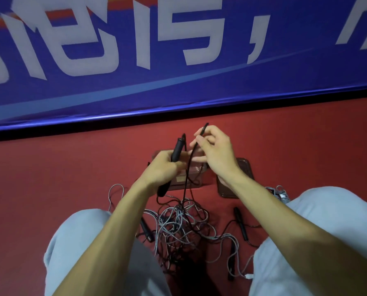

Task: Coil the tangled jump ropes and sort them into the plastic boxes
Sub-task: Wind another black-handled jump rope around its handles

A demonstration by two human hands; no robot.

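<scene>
- Right hand point(215, 153): thumb and forefinger pinching black rope point(203, 128) just below its top bend, other fingers loosely spread.
- Left hand point(162, 168): fingers clamped round black handle point(176, 150), tip up; 2nd handle point(162, 190) sticking out below palm.
- Rope dropping from both hands into tangled pile point(182, 225) of black and grey ropes on red floor point(50, 167), between knees.
- Clear box point(178, 182) behind hands, 2nd box point(245, 169) just right of it, both beyond pile.
- Loose handle point(240, 223) right of pile.
</scene>
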